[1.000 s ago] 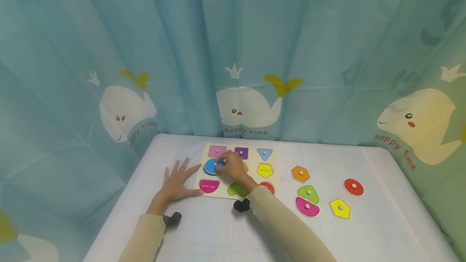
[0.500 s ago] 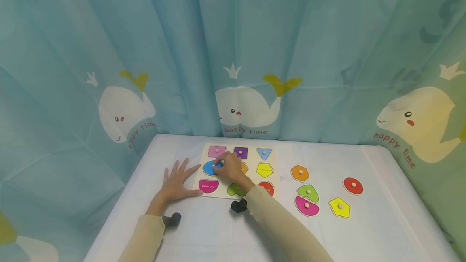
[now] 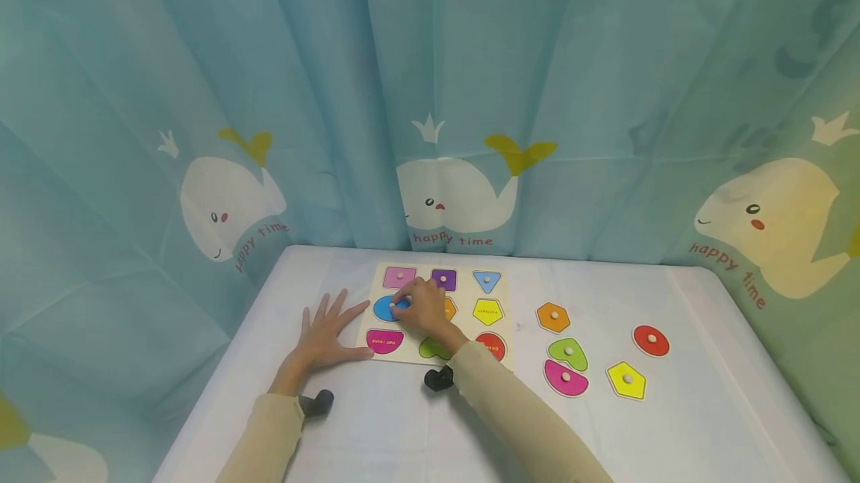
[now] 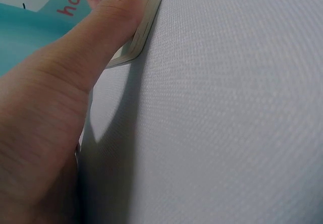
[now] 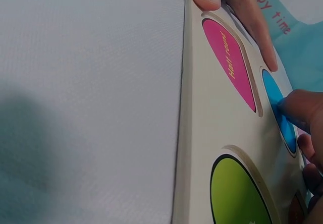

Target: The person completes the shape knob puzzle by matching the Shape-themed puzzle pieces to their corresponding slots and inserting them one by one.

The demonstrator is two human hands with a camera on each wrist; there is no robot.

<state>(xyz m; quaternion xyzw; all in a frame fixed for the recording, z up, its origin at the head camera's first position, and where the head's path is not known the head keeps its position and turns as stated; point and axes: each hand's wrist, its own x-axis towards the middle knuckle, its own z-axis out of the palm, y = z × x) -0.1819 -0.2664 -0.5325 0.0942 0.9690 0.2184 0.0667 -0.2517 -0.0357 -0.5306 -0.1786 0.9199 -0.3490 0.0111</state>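
Note:
A cream shape-puzzle board (image 3: 411, 350) lies near the table's back edge. In its left middle recess sits a blue oval puzzle piece (image 3: 381, 309), level with the board. My right hand (image 3: 430, 310) pinches the oval's small knob with thumb and finger and partly covers the orange and green recesses. My left hand (image 3: 325, 337) lies spread at the board's left side, its thumb (image 4: 113, 12) touching the edge near the corner. In the right wrist view, the magenta half-round recess (image 5: 229, 62) and green heart recess (image 5: 237, 193) show in front of the blue oval.
Knobbed pink rectangle (image 3: 393, 278), purple square (image 3: 437, 274) and blue triangle (image 3: 487, 287) sit in the back row. Right of the board lie an orange hexagon (image 3: 547, 323), green heart (image 3: 576, 362), magenta half round (image 3: 574, 387), yellow pentagon (image 3: 631, 390) and red circle (image 3: 661, 346). A blue curtain (image 3: 571, 57) hangs behind.
The blue oval, tilted and offset over its recess a second ago, has dropped flat into it. My right hand has shifted slightly with it; my left hand keeps its place.

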